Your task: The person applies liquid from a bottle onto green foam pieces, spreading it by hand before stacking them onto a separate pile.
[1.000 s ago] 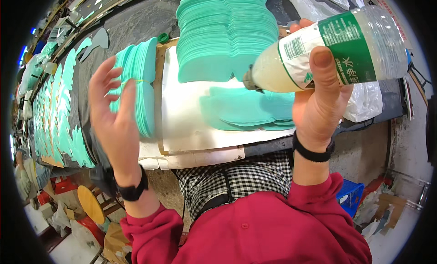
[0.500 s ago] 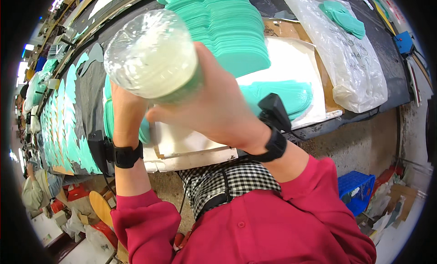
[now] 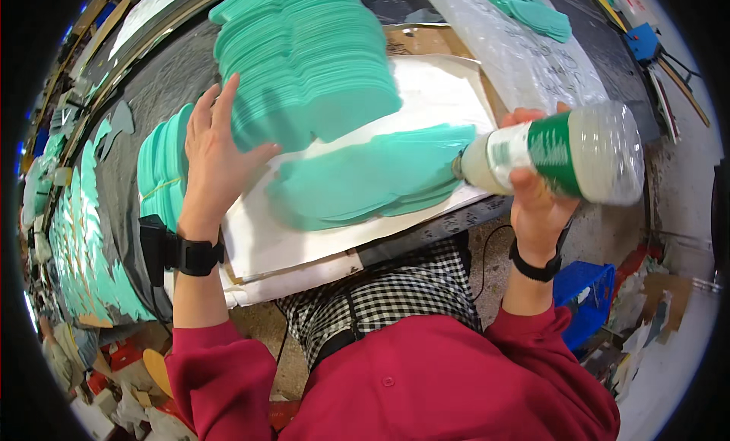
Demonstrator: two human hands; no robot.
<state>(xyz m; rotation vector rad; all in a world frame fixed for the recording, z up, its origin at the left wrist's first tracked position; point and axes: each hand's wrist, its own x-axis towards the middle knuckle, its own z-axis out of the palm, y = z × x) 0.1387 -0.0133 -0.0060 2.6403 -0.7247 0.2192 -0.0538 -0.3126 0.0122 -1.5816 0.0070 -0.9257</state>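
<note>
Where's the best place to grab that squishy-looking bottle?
Probably round the labelled middle of the bottle, from the near side, as the right hand does. It's tipped sideways, neck pointing left toward the teal pieces, so gripping its round body should leave the neck free.

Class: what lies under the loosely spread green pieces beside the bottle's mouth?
A white sheet shows along the near and far sides of the green pieces, with brown board past its far edge. Whatever lies directly beneath the pieces is covered.

I've got the bottle (image 3: 553, 153) tipped sideways, cloudy inside | neck pointing left | green sheets (image 3: 365, 181) overlapping, spread flat
</note>
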